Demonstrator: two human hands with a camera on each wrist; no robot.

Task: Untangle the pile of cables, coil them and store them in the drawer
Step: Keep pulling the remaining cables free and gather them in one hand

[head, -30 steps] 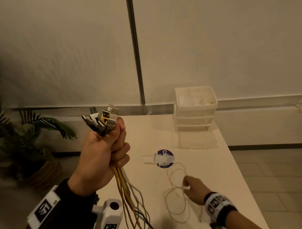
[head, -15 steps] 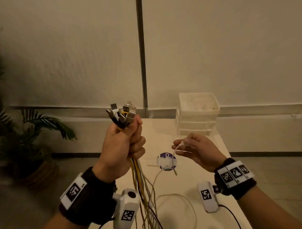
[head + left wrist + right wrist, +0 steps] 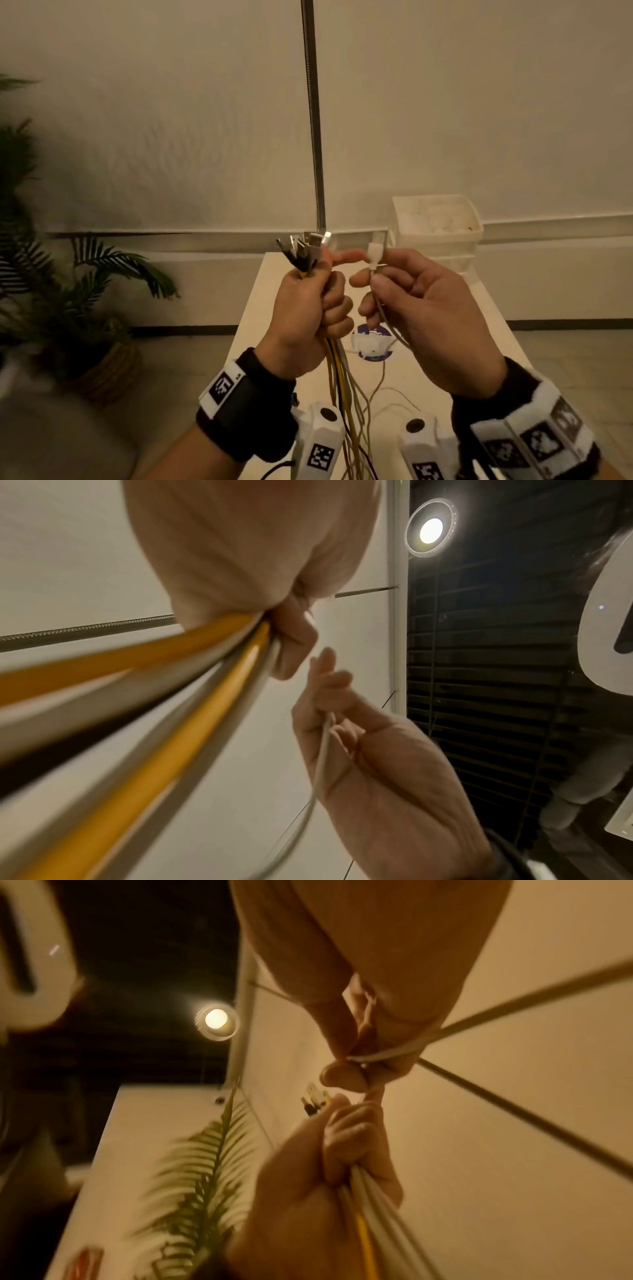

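Since a second ago the right hand (image 3: 421,308) has left the table, where it was picking at a loose white loop, and come up level with the left hand (image 3: 308,315); the camera has tilted up too.

Head view: the left hand is fisted round the bundle of cables (image 3: 339,387), plugs (image 3: 305,248) fanned upward above the fist, cords hanging straight down, so the bundle's long axis is near vertical. Its forefinger sticks out toward the right hand. The right hand pinches a single white cable (image 3: 376,260) just below its plug, which points up; the cord trails down across the palm to the table (image 3: 274,308). The two hands are just beside each other, above the table's near part. Behind stand the stacked drawer unit (image 3: 435,226) at the far right corner, a round purple sticker (image 3: 371,342) partly hidden by the hands, a potted plant (image 3: 78,291) on the floor to the left, and a metal strip (image 3: 313,120) running up the wall.

Left wrist view: yellow, grey and dark cords (image 3: 154,696) run out from the closed left hand (image 3: 240,547) toward the lens, blurred. The right hand (image 3: 377,764) is beyond, fingers curled on the thin white cable (image 3: 322,756). A ceiling lamp (image 3: 431,528) glows above.

Right wrist view: right fingertips (image 3: 342,1072) nip the white cable (image 3: 373,1057); below, the left hand (image 3: 325,1177) clamps the bundle (image 3: 369,1218), plugs up. A plant frond (image 3: 205,1164) lies left.
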